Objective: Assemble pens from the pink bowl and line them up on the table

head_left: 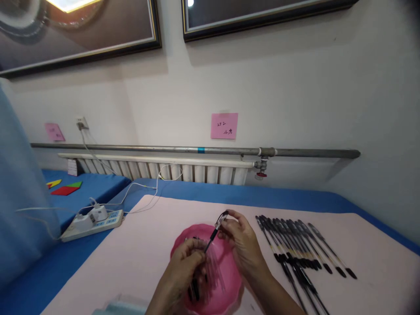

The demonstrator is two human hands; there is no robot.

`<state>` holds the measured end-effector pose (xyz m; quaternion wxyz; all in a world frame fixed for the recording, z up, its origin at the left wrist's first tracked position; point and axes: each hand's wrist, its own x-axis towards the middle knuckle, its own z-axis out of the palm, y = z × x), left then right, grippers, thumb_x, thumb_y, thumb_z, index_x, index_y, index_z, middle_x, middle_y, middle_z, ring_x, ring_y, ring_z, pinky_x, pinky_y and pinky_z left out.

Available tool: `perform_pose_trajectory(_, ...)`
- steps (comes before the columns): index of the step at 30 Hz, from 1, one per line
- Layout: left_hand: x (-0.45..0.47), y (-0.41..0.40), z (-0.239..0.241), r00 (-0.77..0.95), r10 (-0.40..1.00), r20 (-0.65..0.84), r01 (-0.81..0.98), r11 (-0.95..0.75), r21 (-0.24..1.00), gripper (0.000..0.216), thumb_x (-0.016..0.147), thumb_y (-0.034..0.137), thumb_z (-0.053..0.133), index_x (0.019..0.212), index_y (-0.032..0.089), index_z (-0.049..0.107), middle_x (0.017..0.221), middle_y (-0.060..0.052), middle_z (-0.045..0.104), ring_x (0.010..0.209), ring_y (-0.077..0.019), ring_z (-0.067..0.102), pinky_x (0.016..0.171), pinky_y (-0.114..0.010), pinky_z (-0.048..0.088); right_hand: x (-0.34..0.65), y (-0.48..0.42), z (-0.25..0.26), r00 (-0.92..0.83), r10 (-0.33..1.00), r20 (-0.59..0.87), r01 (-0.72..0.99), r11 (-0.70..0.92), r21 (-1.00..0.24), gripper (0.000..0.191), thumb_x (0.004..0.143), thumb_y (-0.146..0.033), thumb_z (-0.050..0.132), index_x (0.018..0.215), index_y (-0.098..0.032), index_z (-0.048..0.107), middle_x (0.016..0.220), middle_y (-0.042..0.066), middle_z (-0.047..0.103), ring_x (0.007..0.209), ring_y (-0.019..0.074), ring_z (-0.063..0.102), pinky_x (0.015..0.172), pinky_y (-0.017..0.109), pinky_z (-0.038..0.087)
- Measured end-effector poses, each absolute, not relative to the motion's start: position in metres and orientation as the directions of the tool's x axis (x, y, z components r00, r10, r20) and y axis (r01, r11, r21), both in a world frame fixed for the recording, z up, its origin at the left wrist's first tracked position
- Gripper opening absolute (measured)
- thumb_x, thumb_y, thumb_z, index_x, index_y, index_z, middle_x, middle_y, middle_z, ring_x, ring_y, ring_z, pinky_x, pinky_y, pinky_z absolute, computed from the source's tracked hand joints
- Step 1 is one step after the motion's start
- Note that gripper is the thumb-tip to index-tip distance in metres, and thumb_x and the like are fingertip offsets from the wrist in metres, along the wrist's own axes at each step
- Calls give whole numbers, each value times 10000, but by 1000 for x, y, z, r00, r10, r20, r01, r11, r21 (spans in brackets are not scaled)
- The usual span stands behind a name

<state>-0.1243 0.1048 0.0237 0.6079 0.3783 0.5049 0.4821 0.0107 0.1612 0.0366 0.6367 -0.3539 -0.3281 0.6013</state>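
Both my hands hold one black pen above a pink bowl on a pale pink mat. My left hand grips the pen's lower barrel with closed fingers. My right hand pinches the pen's upper end near the clip. The bowl holds several clear pen tubes and black parts. A row of several black pens lies on the mat just right of my right hand.
A white power strip with plugged chargers and white cables sits at the left on the blue table cover. Coloured flat shapes lie far left. A radiator and pipe run along the wall. A pink note hangs above.
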Motion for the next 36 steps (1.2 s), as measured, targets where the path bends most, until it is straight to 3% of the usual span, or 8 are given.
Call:
perform_pose_trajectory(12,-116,106,23,-40,977,-211,-372,182,910,264,635,246,633,862,128,569,571,36,567,424,-46,448,436,-177,326,-4,151,26,-58,998,-19,-389,-41,-920,414,641,-190,668,1035,-171,542,694,-34,636,556,120,579,586,258,466)
perform_pose_trajectory(16,-117,109,24,-148,976,-160,-401,88,912,443,590,254,705,987,132,551,681,5,632,541,-86,552,533,-200,427,-8,144,25,-217,976,-15,-262,-73,-962,155,694,-251,610,829,-175,601,662,-14,636,581,140,582,571,258,461)
perform_pose_trajectory(20,-122,109,23,-178,975,-131,-278,78,957,587,582,342,710,1099,144,514,821,-59,695,720,-188,647,654,-285,494,-10,141,21,-237,971,20,-158,-19,-987,61,659,-240,611,659,-181,596,593,-25,596,593,148,565,565,252,444)
perform_pose_trajectory(25,-118,105,20,-109,994,-25,-2,25,1000,456,680,391,613,1086,190,559,956,-67,706,912,-221,645,818,-318,482,-5,136,28,-187,981,47,-45,39,-998,115,676,-278,557,630,-178,591,577,-20,577,588,141,555,579,246,447)
perform_pose_trajectory(30,-105,98,22,31,999,18,140,-23,990,454,722,413,544,1105,170,555,933,-78,706,895,-232,649,775,-310,489,36,115,36,-20,993,120,169,122,-978,176,735,-338,481,703,-194,579,655,-10,582,643,146,549,611,235,429)
perform_pose_trajectory(32,-103,96,25,43,999,-1,220,-8,976,453,738,405,505,1105,143,554,882,-80,706,852,-235,652,734,-307,485,72,106,34,55,990,126,295,105,-950,193,738,-359,456,705,-202,564,621,-12,562,602,157,531,541,238,395)
perform_pose_trajectory(36,-103,96,24,44,998,-50,352,32,935,414,776,341,428,1106,125,551,840,-69,694,790,-214,649,704,-295,458,151,89,23,214,962,171,562,22,-827,172,709,-360,458,626,-224,522,563,-23,517,590,176,497,558,258,351)
